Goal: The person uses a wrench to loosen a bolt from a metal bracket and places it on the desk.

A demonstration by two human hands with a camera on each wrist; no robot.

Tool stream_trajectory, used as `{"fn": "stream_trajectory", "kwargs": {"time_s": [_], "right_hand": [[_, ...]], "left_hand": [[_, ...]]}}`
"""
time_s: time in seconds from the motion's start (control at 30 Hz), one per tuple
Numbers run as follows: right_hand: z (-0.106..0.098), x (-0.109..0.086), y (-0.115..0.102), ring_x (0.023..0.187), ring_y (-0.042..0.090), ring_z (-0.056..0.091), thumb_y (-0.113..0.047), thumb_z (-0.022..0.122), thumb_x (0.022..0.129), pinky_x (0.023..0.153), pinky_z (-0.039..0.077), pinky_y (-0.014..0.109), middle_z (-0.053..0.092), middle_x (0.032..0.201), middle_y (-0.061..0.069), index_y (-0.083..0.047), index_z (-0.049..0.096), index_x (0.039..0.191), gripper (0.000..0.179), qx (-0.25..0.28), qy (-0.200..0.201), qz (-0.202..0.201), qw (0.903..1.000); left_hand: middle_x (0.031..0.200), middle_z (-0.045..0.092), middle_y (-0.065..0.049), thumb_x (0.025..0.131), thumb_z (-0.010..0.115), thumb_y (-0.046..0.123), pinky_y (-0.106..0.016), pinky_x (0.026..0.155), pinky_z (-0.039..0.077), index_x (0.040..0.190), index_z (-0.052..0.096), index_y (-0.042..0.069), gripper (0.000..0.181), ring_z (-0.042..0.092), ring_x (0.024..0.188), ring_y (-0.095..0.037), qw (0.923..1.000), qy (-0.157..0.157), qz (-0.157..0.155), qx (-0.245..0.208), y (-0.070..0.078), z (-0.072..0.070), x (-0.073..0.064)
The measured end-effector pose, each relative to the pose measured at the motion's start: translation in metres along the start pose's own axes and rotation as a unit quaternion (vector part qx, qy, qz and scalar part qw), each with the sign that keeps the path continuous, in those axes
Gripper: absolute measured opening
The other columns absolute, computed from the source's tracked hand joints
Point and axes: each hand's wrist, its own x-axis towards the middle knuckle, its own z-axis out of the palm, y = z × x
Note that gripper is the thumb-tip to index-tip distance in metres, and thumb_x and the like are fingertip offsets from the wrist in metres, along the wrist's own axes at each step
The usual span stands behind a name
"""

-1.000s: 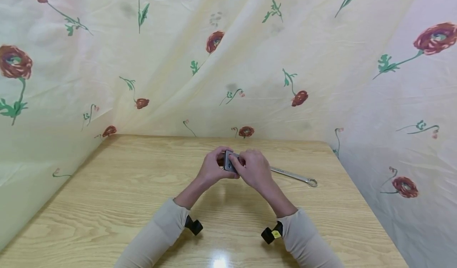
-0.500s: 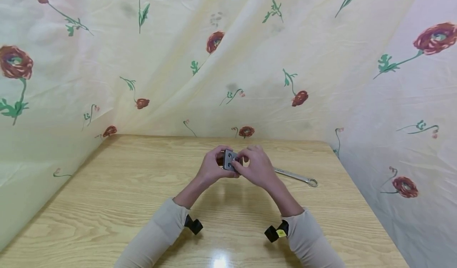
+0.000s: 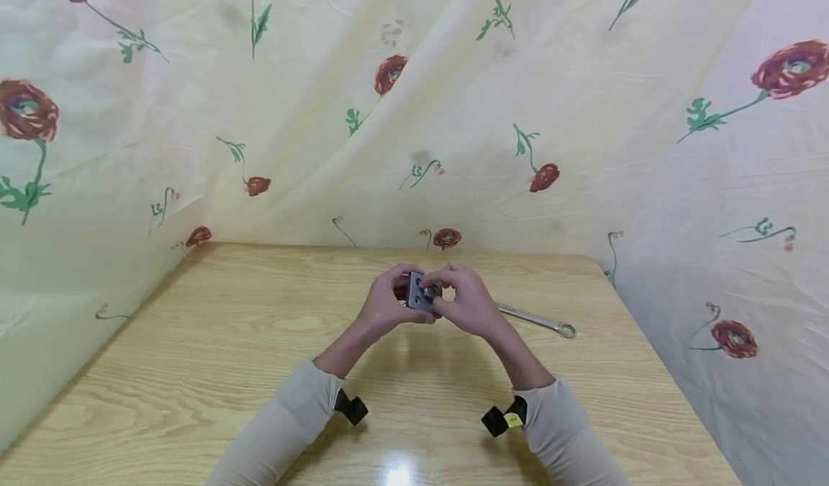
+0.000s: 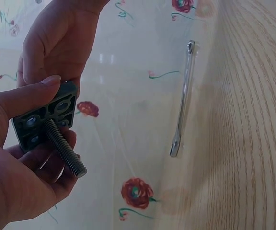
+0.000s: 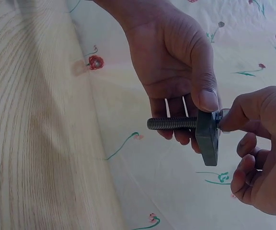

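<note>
Held off the table, a dark square plate with several holes (image 3: 417,302) has a threaded bolt (image 4: 67,149) through its middle. My left hand (image 3: 382,304) grips the plate by its edges, thumb on one side and fingers on the other. My right hand (image 3: 471,302) pinches the bolt's head (image 5: 224,119) at the plate's face with thumb and index finger. Its other fingers (image 5: 246,179) are curled, apart from the plate. The long threaded shank sticks out of the plate's ribbed back, on the left hand's palm side.
A silver combination wrench (image 3: 537,320) lies on the wood-grain table (image 3: 227,371) to the right, behind the right forearm. Flower-printed cloth (image 3: 311,111) hangs along the table's back and both sides. Each wrist carries a black camera mount.
My right hand has shifted slightly right, and its thumb and index finger have changed position round the bolt head, uncovering more of the plate's face. My left hand and the wrench stay put.
</note>
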Motion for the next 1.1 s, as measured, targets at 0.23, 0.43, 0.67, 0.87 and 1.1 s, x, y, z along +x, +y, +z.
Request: {"fn": "stream_trajectory", "kwargs": {"time_s": [0.23, 0.43, 0.67, 0.87, 1.1], "right_hand": [[0.003, 0.001, 0.003, 0.088, 0.019, 0.046, 0.007, 0.064, 0.078, 0.075, 0.034, 0.032, 0.059, 0.093, 0.009, -0.010, 0.076, 0.096, 0.027, 0.018, 0.001, -0.011, 0.9998], [0.002, 0.002, 0.004, 0.092, 0.021, 0.046, 0.008, 0.059, 0.079, 0.077, 0.035, 0.033, 0.059, 0.099, 0.012, -0.006, 0.070, 0.107, 0.032, 0.050, 0.012, -0.001, 0.9987], [0.007, 0.001, 0.000, 0.075, 0.021, 0.050, -0.034, 0.060, 0.097, 0.065, 0.039, 0.031, 0.054, 0.081, 0.006, -0.010, 0.059, 0.077, 0.031, -0.028, 0.041, 0.092, 0.9945], [0.021, 0.000, -0.001, 0.050, 0.016, 0.042, -0.057, 0.055, 0.096, 0.044, 0.029, 0.027, 0.045, 0.057, 0.000, -0.016, 0.046, 0.056, 0.058, -0.152, 0.070, 0.108, 0.9801], [0.026, -0.001, -0.003, 0.060, 0.018, 0.043, -0.044, 0.056, 0.100, 0.053, 0.030, 0.027, 0.047, 0.060, 0.002, -0.015, 0.050, 0.058, 0.052, -0.196, 0.090, 0.066, 0.9743]], "left_hand": [[0.109, 0.074, -0.020, 0.068, 0.090, 0.005, -0.027, 0.080, 0.052, 0.124, 0.060, 0.007, 0.064, 0.064, 0.084, -0.012, 0.9999, -0.004, 0.007, 0.008, -0.001, 0.000, -0.001], [0.111, 0.074, -0.018, 0.066, 0.090, 0.005, -0.026, 0.080, 0.052, 0.126, 0.060, 0.007, 0.067, 0.064, 0.086, -0.013, 0.9999, 0.004, 0.003, 0.010, -0.001, 0.000, -0.001], [0.112, 0.074, -0.018, 0.066, 0.091, 0.006, -0.026, 0.080, 0.052, 0.125, 0.060, 0.009, 0.067, 0.064, 0.088, -0.014, 0.9996, 0.007, -0.001, 0.027, -0.002, 0.002, -0.001], [0.113, 0.074, -0.018, 0.066, 0.091, 0.005, -0.032, 0.084, 0.054, 0.124, 0.059, 0.007, 0.067, 0.066, 0.090, -0.013, 0.9996, 0.003, 0.003, 0.027, -0.002, 0.003, -0.002], [0.113, 0.074, -0.018, 0.066, 0.091, 0.005, -0.036, 0.088, 0.055, 0.126, 0.059, 0.006, 0.068, 0.067, 0.091, -0.016, 0.9995, 0.001, -0.003, 0.030, -0.002, 0.003, -0.001]]}}
